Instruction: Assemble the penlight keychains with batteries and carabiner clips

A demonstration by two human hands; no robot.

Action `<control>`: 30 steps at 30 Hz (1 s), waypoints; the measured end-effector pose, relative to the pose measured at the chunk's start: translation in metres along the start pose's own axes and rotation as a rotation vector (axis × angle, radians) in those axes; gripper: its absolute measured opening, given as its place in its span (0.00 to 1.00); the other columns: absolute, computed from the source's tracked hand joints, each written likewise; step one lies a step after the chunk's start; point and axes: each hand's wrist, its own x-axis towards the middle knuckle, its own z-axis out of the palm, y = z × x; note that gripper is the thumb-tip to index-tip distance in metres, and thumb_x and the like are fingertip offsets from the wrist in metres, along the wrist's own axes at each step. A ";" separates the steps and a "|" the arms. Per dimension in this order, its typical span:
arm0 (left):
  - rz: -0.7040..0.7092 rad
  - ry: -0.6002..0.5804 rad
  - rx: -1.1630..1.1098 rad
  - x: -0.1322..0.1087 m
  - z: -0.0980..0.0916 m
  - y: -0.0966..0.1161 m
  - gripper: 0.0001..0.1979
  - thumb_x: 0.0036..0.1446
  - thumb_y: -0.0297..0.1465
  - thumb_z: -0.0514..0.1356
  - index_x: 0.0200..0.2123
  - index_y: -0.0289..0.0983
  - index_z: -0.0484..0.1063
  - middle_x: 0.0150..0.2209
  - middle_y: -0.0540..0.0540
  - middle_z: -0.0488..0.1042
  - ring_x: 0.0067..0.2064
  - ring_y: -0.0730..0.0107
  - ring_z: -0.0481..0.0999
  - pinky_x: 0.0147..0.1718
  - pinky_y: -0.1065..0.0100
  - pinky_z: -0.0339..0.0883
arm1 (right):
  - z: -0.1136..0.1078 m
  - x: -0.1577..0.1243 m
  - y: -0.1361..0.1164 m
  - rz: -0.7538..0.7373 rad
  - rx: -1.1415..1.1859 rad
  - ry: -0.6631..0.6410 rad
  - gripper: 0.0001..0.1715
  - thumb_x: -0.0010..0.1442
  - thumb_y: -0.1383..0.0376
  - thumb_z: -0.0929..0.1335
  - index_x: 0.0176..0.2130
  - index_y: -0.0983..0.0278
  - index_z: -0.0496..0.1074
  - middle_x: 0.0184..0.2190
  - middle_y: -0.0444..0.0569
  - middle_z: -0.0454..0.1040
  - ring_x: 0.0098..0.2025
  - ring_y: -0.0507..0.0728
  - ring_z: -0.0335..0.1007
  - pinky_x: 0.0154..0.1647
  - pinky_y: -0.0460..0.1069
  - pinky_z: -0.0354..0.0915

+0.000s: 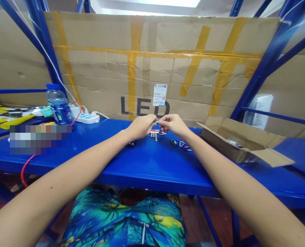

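Note:
My left hand point(143, 125) is closed around a slim green-tinted piece point(156, 122), most of it hidden by the fingers. The fingers of my right hand point(174, 125) are pinched together at the other end of this piece, so both hands meet above the blue table. Just below them lie several slim red and silver tubes point(155, 131). Small silver button cells point(153, 136) stand in rows in front of the tubes. To the right, near my right wrist, is a row of coloured carabiners point(181, 144). Some dark slim pieces point(132, 143) lie partly hidden under my left wrist.
An open cardboard box point(225, 140) stands at the right with shiny pieces inside. A blue-capped bottle point(58, 104) and a white power strip point(86, 117) are at the back left, near a red cable point(25, 173). Large cardboard point(103, 79) walls off the rear.

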 end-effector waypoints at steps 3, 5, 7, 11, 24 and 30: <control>0.051 0.025 -0.045 0.000 -0.001 0.001 0.06 0.64 0.27 0.51 0.42 0.36 0.66 0.41 0.42 0.73 0.43 0.63 0.73 0.41 0.62 0.67 | 0.000 -0.001 0.000 0.022 0.069 -0.015 0.09 0.55 0.70 0.71 0.24 0.67 0.72 0.18 0.46 0.71 0.19 0.49 0.65 0.19 0.45 0.62; 0.065 0.045 -0.062 0.002 0.000 0.001 0.05 0.64 0.27 0.51 0.41 0.36 0.65 0.41 0.42 0.72 0.43 0.63 0.73 0.42 0.62 0.67 | 0.000 -0.002 0.000 0.035 0.104 -0.021 0.09 0.55 0.69 0.72 0.24 0.67 0.72 0.19 0.46 0.71 0.19 0.49 0.65 0.19 0.45 0.63; 0.052 0.070 -0.059 0.004 0.002 0.000 0.06 0.65 0.29 0.50 0.42 0.36 0.66 0.41 0.41 0.71 0.44 0.63 0.72 0.44 0.61 0.67 | 0.000 -0.002 0.000 0.041 0.117 -0.020 0.09 0.55 0.69 0.72 0.24 0.67 0.72 0.19 0.46 0.71 0.19 0.49 0.65 0.19 0.45 0.62; 0.015 0.057 -0.023 0.007 0.004 -0.002 0.12 0.67 0.28 0.46 0.37 0.34 0.68 0.41 0.39 0.70 0.43 0.64 0.72 0.46 0.60 0.67 | 0.000 0.000 0.002 0.034 0.111 0.007 0.10 0.55 0.68 0.73 0.24 0.68 0.72 0.19 0.46 0.71 0.18 0.49 0.64 0.18 0.45 0.62; 0.022 0.062 0.030 0.001 -0.001 0.008 0.06 0.65 0.29 0.50 0.41 0.35 0.64 0.40 0.41 0.71 0.42 0.62 0.72 0.42 0.60 0.69 | 0.004 -0.008 -0.012 0.121 0.231 -0.034 0.11 0.56 0.68 0.72 0.23 0.67 0.72 0.20 0.47 0.70 0.21 0.49 0.64 0.16 0.44 0.60; -0.003 0.095 -0.007 0.007 0.005 0.003 0.10 0.65 0.26 0.46 0.36 0.34 0.66 0.41 0.38 0.70 0.45 0.61 0.72 0.48 0.58 0.68 | 0.002 -0.004 -0.010 0.036 0.146 0.033 0.12 0.55 0.68 0.72 0.22 0.67 0.70 0.19 0.45 0.69 0.18 0.48 0.61 0.15 0.45 0.61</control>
